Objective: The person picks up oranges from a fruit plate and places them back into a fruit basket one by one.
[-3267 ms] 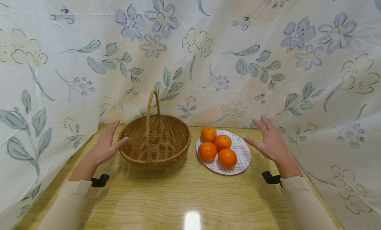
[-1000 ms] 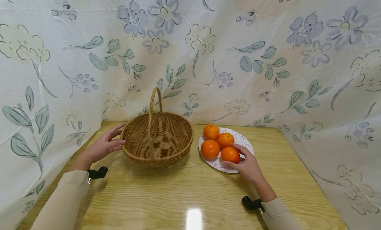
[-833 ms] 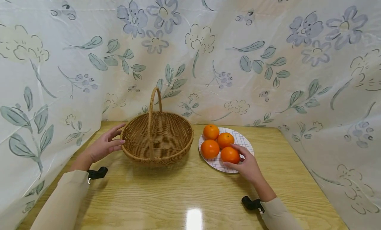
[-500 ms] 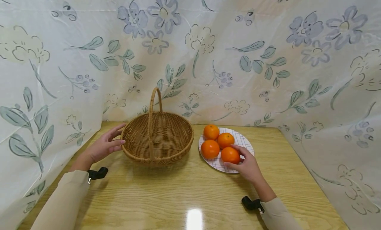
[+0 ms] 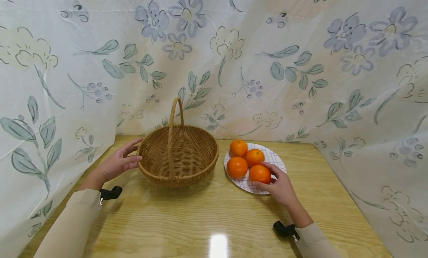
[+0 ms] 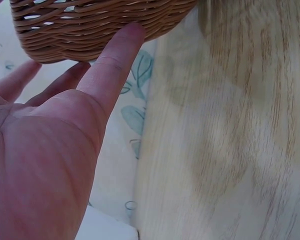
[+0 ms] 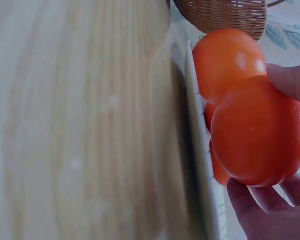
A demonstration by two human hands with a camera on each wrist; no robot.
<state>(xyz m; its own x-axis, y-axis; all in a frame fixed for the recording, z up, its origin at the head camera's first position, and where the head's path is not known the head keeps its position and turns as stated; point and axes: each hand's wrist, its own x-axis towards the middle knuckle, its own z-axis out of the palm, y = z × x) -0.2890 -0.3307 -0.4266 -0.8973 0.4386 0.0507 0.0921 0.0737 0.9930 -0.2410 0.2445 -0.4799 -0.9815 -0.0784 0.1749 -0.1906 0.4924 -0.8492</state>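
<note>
My right hand (image 5: 279, 185) holds the front right orange (image 5: 259, 174) on the plate, thumb at the near side and fingers round the far side. That orange (image 7: 257, 130) fills much of the right wrist view, with the thumb and several fingertips against its skin. The other oranges (image 5: 237, 167) sit close beside it on the white checked plate (image 5: 275, 163). At the left, my left hand (image 5: 117, 163) rests its extended thumb and fingertips against the side of the wicker basket (image 5: 200, 154). In the left wrist view the thumb lies on the basket's weave (image 6: 100, 30).
The basket's tall arched handle (image 5: 171, 139) stands up over its middle, left of the plate. A wooden table (image 5: 180, 221) lies under everything. Floral sheeting (image 5: 214, 65) hangs behind and along both sides of the table.
Both hands were raised and apart from things 3.3 seconds ago. The left hand moved in to the basket's side, the right to the front right orange. Over the last second both stay nearly still.
</note>
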